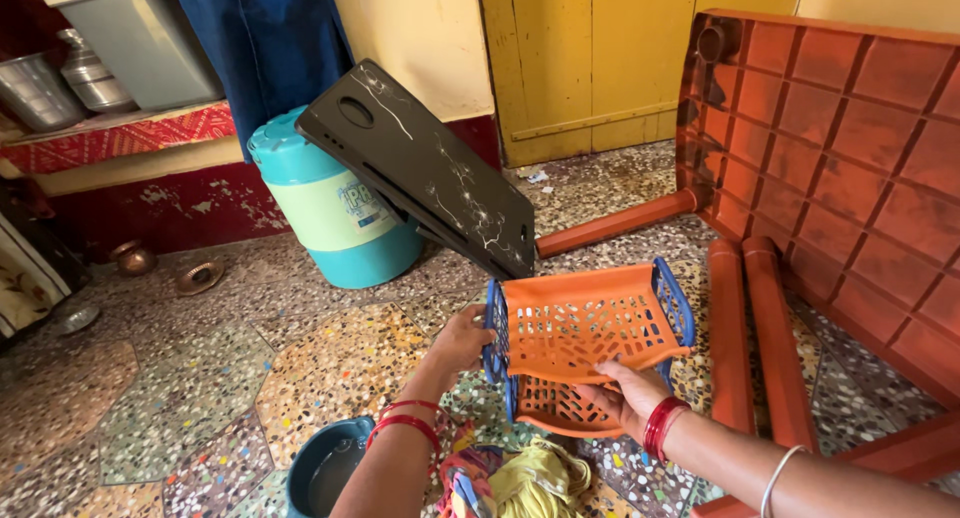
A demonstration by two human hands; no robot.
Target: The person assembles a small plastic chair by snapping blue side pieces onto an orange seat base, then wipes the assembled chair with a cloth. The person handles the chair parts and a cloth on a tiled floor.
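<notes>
Step in hand: the person is holding an orange slotted plastic rack (585, 328) with blue end frames, apparently steadying its two tiers.
Left hand (462, 340): is clasping the blue end frame (493, 333), fingers closed on it.
Right hand (628, 390): is gripping the front edge of the upper shelf, thumb on top.
Rack position: is hanging just above the floor, in front of the person.
Next move: seems to call for keeping both tiers level while they are pressed into the frames.
Surface: speckled terrazzo floor (200, 378).
Room: overturned red plastic table (830, 148), dark board (420, 168), teal water cooler (335, 213), yellow door (590, 58).
</notes>
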